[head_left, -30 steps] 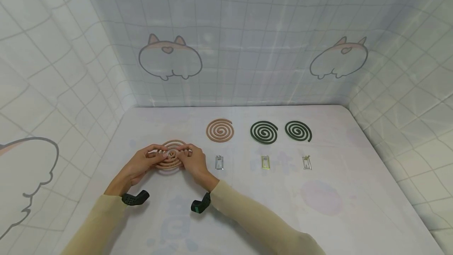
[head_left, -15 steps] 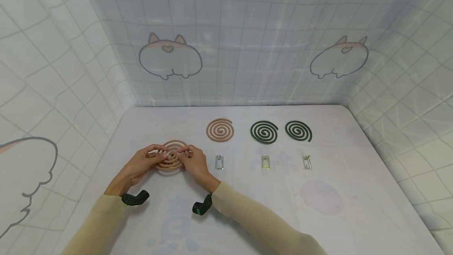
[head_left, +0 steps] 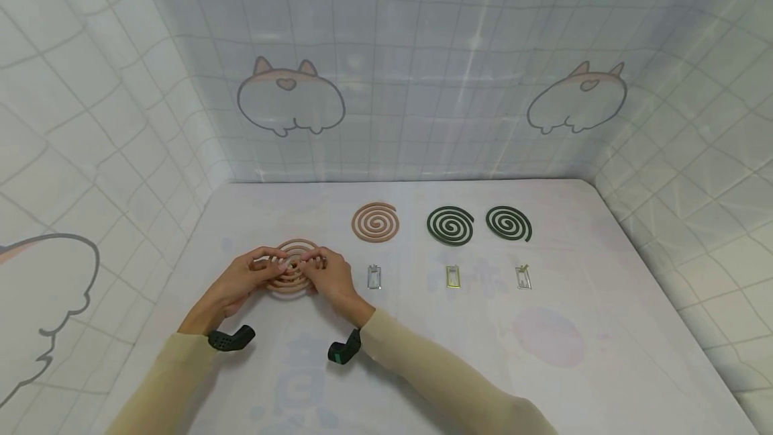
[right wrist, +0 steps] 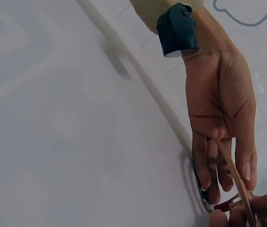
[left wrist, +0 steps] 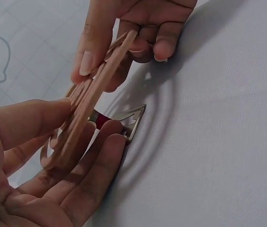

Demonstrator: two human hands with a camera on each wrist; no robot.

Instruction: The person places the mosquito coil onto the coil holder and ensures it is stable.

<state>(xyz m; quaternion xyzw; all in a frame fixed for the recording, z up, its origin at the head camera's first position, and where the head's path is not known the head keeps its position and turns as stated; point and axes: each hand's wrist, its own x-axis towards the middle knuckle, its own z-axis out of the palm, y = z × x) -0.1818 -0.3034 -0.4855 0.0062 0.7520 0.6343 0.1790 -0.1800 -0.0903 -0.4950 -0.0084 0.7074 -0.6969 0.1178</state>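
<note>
A brown mosquito coil (left wrist: 106, 75) is held tilted just above the table at the left, between both hands. The left hand (head_left: 241, 280) pinches its near-left side, thumb on the upper face and fingers beneath. From the other side, the right hand (head_left: 335, 280) pinches it near the middle, with its thumb and fingers on opposite faces. Under the coil, a metal coil stand (left wrist: 137, 124) with a reddish part touches the left fingertips, its frame against the table. Whether the stand's tip goes through the coil's centre is hidden by the fingers.
Farther back on the white table (head_left: 423, 354) lie another brown coil (head_left: 376, 223) and two green coils (head_left: 450, 226) (head_left: 508, 223). In front of them are a silver stand (head_left: 374, 277), a gold-coloured stand (head_left: 453, 277) and another silver stand (head_left: 523, 278). Printed cloth walls (head_left: 410, 86) surround the table.
Both hands stay in place with their grip on the brown coil. Its inner turns shift slightly under the fingertips, and the right wrist moves only a little.
</note>
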